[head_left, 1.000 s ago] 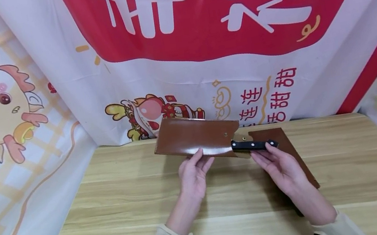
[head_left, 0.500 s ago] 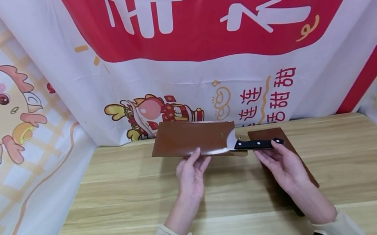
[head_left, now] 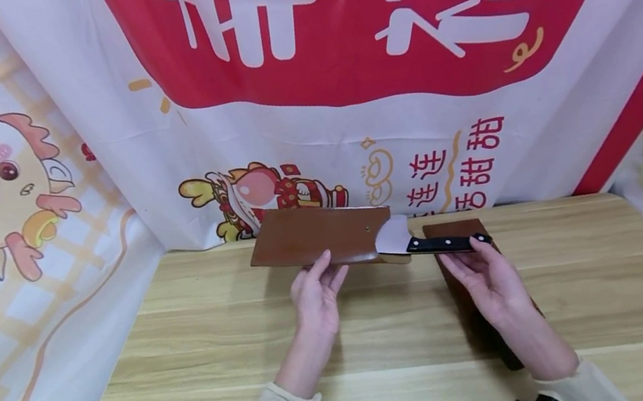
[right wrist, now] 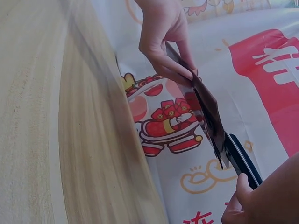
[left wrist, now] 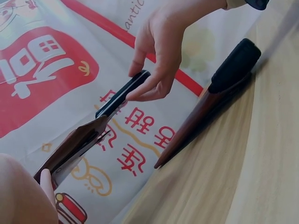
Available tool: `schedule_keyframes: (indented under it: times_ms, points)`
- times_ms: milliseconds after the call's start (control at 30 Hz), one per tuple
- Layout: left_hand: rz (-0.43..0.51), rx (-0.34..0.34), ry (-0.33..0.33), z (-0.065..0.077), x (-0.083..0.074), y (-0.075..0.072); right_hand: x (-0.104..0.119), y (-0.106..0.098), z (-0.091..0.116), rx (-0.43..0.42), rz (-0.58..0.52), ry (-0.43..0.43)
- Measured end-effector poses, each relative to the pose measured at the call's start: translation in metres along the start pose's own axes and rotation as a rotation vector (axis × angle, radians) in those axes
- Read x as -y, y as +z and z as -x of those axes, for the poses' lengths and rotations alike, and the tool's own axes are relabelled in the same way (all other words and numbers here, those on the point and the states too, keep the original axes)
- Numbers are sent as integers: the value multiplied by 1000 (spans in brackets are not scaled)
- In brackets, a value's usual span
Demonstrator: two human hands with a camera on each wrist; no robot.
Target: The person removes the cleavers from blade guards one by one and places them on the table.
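Observation:
A cleaver (head_left: 393, 234) sits partly inside a brown sheath (head_left: 320, 232), held above the table. Bare blade shows between the sheath's mouth and the black handle (head_left: 440, 244). My left hand (head_left: 318, 300) pinches the sheath's lower edge, thumb in front and fingers behind. At the other end, my right hand (head_left: 495, 281) grips the handle near its butt between thumb and fingers. In the left wrist view, the sheath (left wrist: 70, 147) stands nearly edge-on. A snap stud shows near the sheath's mouth. The rest of the blade is hidden inside.
A second brown sheath (head_left: 462, 297) with a black handle (left wrist: 236, 65) lies on the wooden table (head_left: 208, 361), partly behind my right forearm. Printed cloth (head_left: 308, 117) hangs along the table's back edge, and another cloth (head_left: 27, 313) hangs at the left.
My right hand has drawn the handle rightward, and my left hand has shifted the sheath slightly left. More bare blade shows between them now; a second ago the handle met the sheath.

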State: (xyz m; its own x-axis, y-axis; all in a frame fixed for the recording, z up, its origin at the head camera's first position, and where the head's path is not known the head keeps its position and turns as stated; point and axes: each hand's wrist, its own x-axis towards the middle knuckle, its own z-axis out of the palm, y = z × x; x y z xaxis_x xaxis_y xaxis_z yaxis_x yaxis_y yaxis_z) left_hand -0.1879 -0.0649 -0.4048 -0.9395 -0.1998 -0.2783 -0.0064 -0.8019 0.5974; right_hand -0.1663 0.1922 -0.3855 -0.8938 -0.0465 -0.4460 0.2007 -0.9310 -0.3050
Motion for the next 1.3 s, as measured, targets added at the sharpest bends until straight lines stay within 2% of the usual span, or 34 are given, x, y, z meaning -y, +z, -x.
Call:
schedule_keyframes:
  times_ms: [800, 1067, 1300]
  points:
    - [44, -39, 32, -13, -27, -5, 23, 0, -2, -26, -101, 12]
    - [10, -49, 33, -12, -32, -5, 31, 0, -3, -69, -137, 23]
    - [4, -76, 26, -15, -38, -8, 38, -2, -3, -51, -145, 14]
